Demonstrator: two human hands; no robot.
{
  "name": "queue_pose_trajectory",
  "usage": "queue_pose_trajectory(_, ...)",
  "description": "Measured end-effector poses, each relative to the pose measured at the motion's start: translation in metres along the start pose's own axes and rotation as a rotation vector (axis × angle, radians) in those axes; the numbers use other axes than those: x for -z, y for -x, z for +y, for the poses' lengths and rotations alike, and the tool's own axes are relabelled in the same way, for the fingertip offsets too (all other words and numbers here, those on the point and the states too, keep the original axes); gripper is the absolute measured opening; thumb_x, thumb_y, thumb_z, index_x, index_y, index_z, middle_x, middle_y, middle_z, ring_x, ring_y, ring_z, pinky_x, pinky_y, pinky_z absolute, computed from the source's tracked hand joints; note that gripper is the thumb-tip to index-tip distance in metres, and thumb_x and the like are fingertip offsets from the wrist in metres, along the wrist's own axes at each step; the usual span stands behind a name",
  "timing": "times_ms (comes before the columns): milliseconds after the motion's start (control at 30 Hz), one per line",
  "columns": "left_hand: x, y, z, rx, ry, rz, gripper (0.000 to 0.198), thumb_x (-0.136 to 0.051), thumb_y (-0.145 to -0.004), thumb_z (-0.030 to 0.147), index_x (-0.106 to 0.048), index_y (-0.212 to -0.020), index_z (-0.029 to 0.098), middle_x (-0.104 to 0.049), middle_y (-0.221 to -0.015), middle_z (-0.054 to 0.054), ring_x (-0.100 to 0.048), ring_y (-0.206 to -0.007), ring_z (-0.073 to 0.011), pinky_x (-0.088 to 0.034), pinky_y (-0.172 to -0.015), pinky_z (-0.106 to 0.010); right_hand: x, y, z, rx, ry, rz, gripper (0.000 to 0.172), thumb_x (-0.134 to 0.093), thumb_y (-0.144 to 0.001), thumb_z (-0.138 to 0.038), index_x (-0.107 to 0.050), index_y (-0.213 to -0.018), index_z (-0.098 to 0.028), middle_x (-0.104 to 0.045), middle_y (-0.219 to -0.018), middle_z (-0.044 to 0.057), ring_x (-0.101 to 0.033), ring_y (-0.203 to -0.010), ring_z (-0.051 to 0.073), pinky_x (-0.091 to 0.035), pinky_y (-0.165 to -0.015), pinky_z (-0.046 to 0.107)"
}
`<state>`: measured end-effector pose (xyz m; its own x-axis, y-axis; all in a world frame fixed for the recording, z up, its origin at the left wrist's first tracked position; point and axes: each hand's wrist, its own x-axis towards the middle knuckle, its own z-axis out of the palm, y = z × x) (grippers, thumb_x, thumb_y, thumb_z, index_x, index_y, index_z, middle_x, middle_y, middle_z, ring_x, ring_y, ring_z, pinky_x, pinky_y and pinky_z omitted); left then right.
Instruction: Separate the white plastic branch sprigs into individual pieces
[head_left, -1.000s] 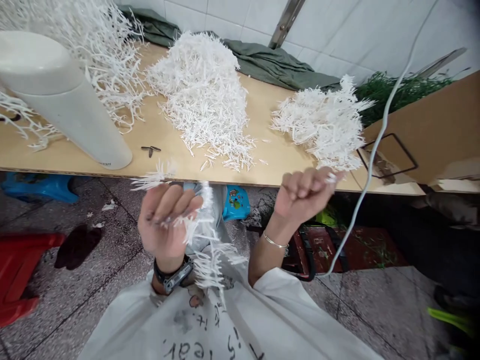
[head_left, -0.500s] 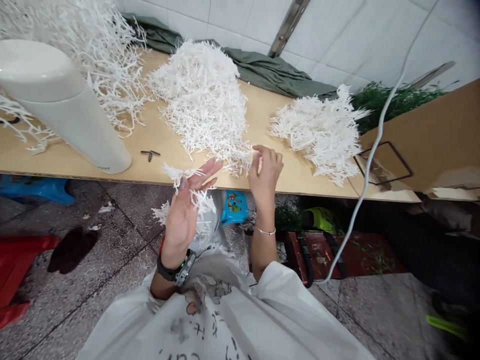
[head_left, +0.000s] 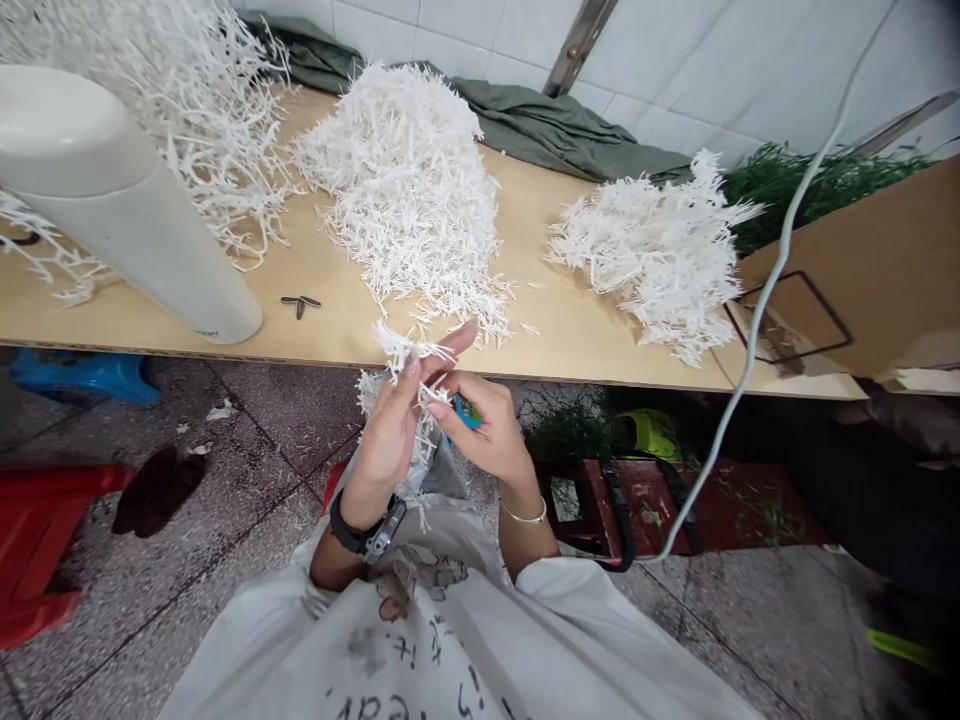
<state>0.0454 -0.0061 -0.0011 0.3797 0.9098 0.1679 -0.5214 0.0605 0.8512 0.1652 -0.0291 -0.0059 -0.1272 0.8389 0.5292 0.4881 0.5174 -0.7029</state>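
My left hand (head_left: pixel 401 420) holds a white branching sprig (head_left: pixel 394 350) between thumb and fingers, just off the table's front edge. Fingers of my right hand (head_left: pixel 487 425) are closed on the small tips of the same sprig, close beside my left fingers. Beyond both hands, a heap of short white snipped pieces (head_left: pixel 420 190) lies on the cardboard-topped table (head_left: pixel 525 210). A smaller white pile (head_left: pixel 652 260) lies to its right. Long white branching stems (head_left: pixel 217 130) are heaped at the far left. More white sprigs hang below my left hand, partly hidden.
A white bottle (head_left: pixel 142 220) stands on the left, with a few dark seeds (head_left: pixel 301 305) near it. A pale cable (head_left: pixel 765 280) hangs across the right side. Green cloth (head_left: pixel 562 130) lies along the wall. Red (head_left: pixel 52 540) and blue (head_left: pixel 86 375) plastic stools are at lower left.
My right hand has moved from the edge of the middle heap down and left to the sprig in my left hand. My left hand has shifted slightly right. Loose pieces now lie beside the heap.
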Motion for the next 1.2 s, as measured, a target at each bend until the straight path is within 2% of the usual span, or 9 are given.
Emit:
queue_pose_trajectory(200,-0.001,-0.003,0.001,-0.025,-0.001,0.055,0.044,-0.034,-0.097,0.047,-0.065,-0.122,0.028,-0.059,-0.137,0.001,-0.046,-0.135,-0.0206,-0.03,-0.119,-0.039,-0.016,0.01,0.004,-0.123,-0.184,0.068,0.027,-0.07,-0.076,-0.036,-0.055,-0.09,-0.019,-0.051,-0.074,-0.004,-0.043,-0.063,0.008,-0.037,-0.058,0.021)
queue_pose_trajectory(433,0.003,-0.005,-0.004,-0.05,-0.221,0.056,0.044,-0.036,-0.097,0.047,-0.065,-0.121,0.025,-0.056,-0.14,-0.001,-0.04,-0.139,-0.0203,-0.02,-0.121,-0.038,-0.037,0.018,0.009,-0.247,-0.045,0.152,0.025,-0.047,-0.091,-0.032,-0.047,-0.07,-0.019,-0.045,-0.064,-0.003,-0.042,-0.06,0.01,-0.035,-0.058,0.024)
queue_pose_trajectory(533,0.004,-0.004,-0.005,-0.085,-0.304,0.067,0.043,-0.035,-0.098,0.043,-0.062,-0.126,0.025,-0.055,-0.141,0.0,-0.039,-0.14,-0.0182,-0.02,-0.121,-0.034,-0.04,0.018,0.009,-0.213,0.052,0.341,0.015,-0.057,-0.086,-0.032,-0.05,-0.092,-0.02,-0.052,-0.08,0.0,-0.048,-0.07,0.012,-0.04,-0.065,0.026)
queue_pose_trajectory(600,0.004,-0.004,-0.005,-0.083,-0.343,0.081,0.043,-0.035,-0.098,0.042,-0.06,-0.129,0.025,-0.054,-0.142,0.001,-0.039,-0.14,-0.0175,-0.021,-0.121,-0.034,-0.039,0.017,0.011,-0.146,0.144,0.515,0.034,-0.067,-0.078,-0.032,-0.047,-0.104,-0.021,-0.052,-0.092,0.002,-0.049,-0.079,0.014,-0.042,-0.071,0.028)
queue_pose_trajectory(667,0.003,-0.002,-0.005,-0.071,-0.361,0.085,0.044,-0.034,-0.098,0.043,-0.058,-0.13,0.025,-0.052,-0.143,0.001,-0.04,-0.139,-0.0173,-0.024,-0.12,-0.033,-0.038,0.015,0.013,-0.059,0.219,0.62,0.036,-0.072,-0.074,-0.03,-0.046,-0.097,-0.022,-0.049,-0.088,0.001,-0.047,-0.079,0.014,-0.041,-0.071,0.029)
queue_pose_trajectory(833,0.003,-0.001,-0.008,-0.073,-0.37,0.031,0.044,-0.031,-0.099,0.041,-0.061,-0.127,0.022,-0.056,-0.14,-0.002,-0.045,-0.135,-0.0178,-0.028,-0.118,-0.034,-0.033,0.013,0.014,0.02,0.247,0.419,0.021,-0.06,-0.083,-0.024,-0.04,-0.079,-0.022,-0.039,-0.066,-0.005,-0.04,-0.058,0.01,-0.033,-0.055,0.023)
queue_pose_trajectory(967,0.011,-0.003,-0.01,-0.06,-0.562,0.04,0.048,-0.033,-0.097,0.044,-0.072,-0.093,0.017,-0.074,-0.1,-0.008,-0.064,-0.11,-0.0211,-0.046,-0.098,-0.031,-0.034,0.016,0.013,-0.009,0.251,0.301,0.015,-0.053,-0.086,-0.021,-0.038,-0.08,-0.023,-0.036,-0.059,-0.008,-0.035,-0.047,0.009,-0.029,-0.048,0.022)
queue_pose_trajectory(1100,0.02,-0.006,-0.004,-0.085,-0.927,0.044,0.05,-0.04,-0.094,0.039,-0.056,-0.053,0.018,-0.063,-0.059,-0.006,-0.063,-0.068,-0.0184,-0.046,-0.071,-0.029,-0.032,0.016,0.013,-0.043,0.267,0.186,0.009,-0.049,-0.086,-0.021,-0.043,-0.08,-0.021,-0.039,-0.055,-0.007,-0.033,-0.044,0.009,-0.027,-0.047,0.023)
queue_pose_trajectory(1200,0.025,-0.008,-0.002,-0.059,-0.882,0.025,0.049,-0.047,-0.089,0.042,-0.052,-0.047,0.018,-0.062,-0.055,-0.005,-0.062,-0.063,-0.0181,-0.046,-0.068,-0.029,-0.03,0.017,0.011,-0.043,0.284,0.198,0.018,-0.044,-0.09,-0.02,-0.043,-0.072,-0.021,-0.036,-0.052,-0.006,-0.032,-0.044,0.009,-0.026,-0.048,0.024)
